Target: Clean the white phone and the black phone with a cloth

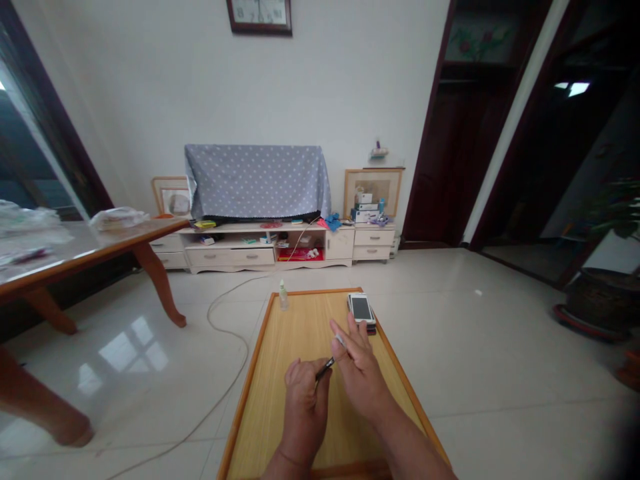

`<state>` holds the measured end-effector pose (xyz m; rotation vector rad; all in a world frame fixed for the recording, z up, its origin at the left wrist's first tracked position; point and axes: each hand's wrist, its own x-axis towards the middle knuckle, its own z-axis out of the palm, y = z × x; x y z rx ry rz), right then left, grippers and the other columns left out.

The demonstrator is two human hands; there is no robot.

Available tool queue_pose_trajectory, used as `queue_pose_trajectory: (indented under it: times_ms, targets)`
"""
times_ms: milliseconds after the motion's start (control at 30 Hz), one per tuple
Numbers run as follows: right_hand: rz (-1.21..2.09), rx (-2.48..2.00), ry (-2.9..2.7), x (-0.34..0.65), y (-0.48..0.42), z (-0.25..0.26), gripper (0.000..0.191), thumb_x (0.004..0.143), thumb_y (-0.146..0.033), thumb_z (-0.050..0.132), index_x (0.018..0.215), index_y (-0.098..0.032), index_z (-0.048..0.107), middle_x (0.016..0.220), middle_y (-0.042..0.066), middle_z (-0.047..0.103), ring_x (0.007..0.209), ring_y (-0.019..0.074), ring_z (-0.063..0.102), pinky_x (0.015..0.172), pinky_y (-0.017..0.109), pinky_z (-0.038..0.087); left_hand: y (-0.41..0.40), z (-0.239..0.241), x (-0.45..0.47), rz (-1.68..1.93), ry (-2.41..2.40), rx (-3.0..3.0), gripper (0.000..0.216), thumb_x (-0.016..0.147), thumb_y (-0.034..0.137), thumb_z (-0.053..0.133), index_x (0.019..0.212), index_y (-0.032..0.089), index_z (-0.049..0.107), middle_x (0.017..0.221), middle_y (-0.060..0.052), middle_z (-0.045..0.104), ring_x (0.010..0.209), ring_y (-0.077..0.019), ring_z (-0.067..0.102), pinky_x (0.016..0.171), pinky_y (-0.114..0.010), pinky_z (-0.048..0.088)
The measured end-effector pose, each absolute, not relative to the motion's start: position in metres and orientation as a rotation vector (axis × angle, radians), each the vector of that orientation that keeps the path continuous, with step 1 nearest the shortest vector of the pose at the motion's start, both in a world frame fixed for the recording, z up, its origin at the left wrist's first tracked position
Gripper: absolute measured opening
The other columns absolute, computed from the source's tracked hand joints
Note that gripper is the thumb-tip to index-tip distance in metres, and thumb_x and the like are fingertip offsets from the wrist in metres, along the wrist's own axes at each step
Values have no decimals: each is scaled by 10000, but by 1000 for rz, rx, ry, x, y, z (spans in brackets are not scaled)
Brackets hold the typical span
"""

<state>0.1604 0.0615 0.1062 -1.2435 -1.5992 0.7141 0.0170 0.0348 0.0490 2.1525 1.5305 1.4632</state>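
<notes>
My left hand [305, 393] is curled into a fist over the small wooden table [280, 373] and grips a thin dark tool [325, 368] that points up and right. My right hand [356, 363] lies just right of it, fingers stretched forward, pinching a small pale piece [340, 339] at the thumb, close to the tool's tip. A white phone [361, 308] rests on a dark object at the table's far right corner, just beyond my right fingertips. A small clear bottle [283, 295] stands at the far edge.
A white cable [225, 373] snakes over the tiled floor left of the table. A larger wooden table [90, 247] with bags stands at left. A low cabinet [260, 247] with a cloth-covered screen lines the far wall. Potted plant [610, 280] at right.
</notes>
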Motion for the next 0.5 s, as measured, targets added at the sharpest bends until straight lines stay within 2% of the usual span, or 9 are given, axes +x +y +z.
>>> queue_pose_trajectory:
  times_ms: [267,400,500]
  targets:
    - [682,-1346,-1587,166,60,111,497,963,-590,447,1407,-382,523,1638,-14,168,1505,307,-98,1174,642,3,34,52,16,1415,1513,2176,185,967,239,496,1112,262,609,986,-42,696,964,-206,640,1079,-532,349]
    - [733,-1186,-1626,160,54,114,446,955,-556,490,1380,-427,542,1625,-55,209,1509,289,-90,1183,605,-32,34,50,16,1415,1511,2167,209,968,223,477,1131,257,603,983,-43,693,958,-204,641,1070,-525,363]
    - [750,-1206,-1543,162,58,110,465,937,-581,507,1367,-413,561,1616,-45,245,1510,292,-90,1177,612,-45,32,50,14,1408,1506,2155,190,965,232,494,1116,263,605,988,-38,694,964,-203,639,1085,-534,342]
